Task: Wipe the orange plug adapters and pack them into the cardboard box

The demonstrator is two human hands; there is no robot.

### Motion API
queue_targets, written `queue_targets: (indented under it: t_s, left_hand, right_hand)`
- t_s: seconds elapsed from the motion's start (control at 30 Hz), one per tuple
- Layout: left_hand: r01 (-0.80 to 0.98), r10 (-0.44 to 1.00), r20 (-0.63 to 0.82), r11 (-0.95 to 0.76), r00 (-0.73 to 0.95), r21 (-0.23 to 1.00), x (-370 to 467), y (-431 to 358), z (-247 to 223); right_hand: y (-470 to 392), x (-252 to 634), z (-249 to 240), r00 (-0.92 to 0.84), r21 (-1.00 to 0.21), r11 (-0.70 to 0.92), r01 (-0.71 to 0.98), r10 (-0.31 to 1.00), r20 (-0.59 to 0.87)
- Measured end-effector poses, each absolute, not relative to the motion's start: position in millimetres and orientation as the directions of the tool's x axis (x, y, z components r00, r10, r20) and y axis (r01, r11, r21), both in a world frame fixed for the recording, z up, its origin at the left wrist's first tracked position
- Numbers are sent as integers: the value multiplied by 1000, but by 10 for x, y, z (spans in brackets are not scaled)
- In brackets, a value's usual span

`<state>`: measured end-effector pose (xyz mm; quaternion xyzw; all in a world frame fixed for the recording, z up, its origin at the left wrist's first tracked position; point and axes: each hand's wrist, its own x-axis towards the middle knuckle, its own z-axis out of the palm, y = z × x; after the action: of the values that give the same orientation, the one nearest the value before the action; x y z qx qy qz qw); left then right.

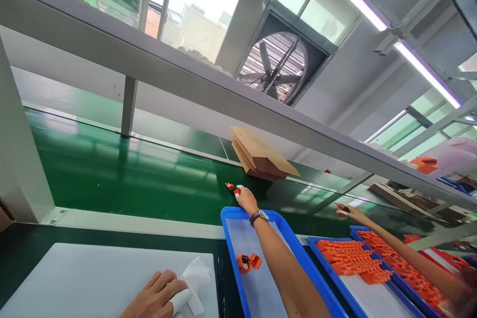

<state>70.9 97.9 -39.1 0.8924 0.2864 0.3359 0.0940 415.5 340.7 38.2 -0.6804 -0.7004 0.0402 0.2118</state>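
Observation:
My right hand (246,200), a watch on its wrist and white covering on its fingertips, reaches over the green conveyor belt (160,179). Its fingers are closed on a small orange plastic part (237,191), mostly hidden by them. Just left of it lies a second small orange piece (230,186) on the belt. Under my right forearm is a blue tray (230,238) with a pair of orange and black plastic parts (249,262) on its white liner. My left hand (158,295) rests on a white board (112,278), fingers curled around a crumpled white tissue (197,276).
Blue trays (316,246) packed with orange parts (352,258) stand to the right. A co-worker's arm (402,246) reaches across them, an orange piece at the fingers. Brown paper bags (261,151) sit beyond the belt. A grey shelf beam (208,79) crosses above it.

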Motion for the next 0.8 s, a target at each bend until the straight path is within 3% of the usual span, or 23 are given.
queue_targets:
  t_s: [0.23, 0.47, 0.8]
  left_hand:
    - [512, 695, 536, -717, 478, 473, 694, 934, -433]
    - [513, 731, 346, -668, 588, 540, 686, 863, -231]
    - [402, 800, 399, -579, 448, 709, 573, 785, -145]
  right_hand:
    - [3252, 3948, 477, -127, -400, 249, 882, 943, 308]
    - [2657, 3677, 699, -258, -451, 397, 799, 905, 339]
    - [1202, 3042, 1315, -366, -488, 489, 723, 870, 329]
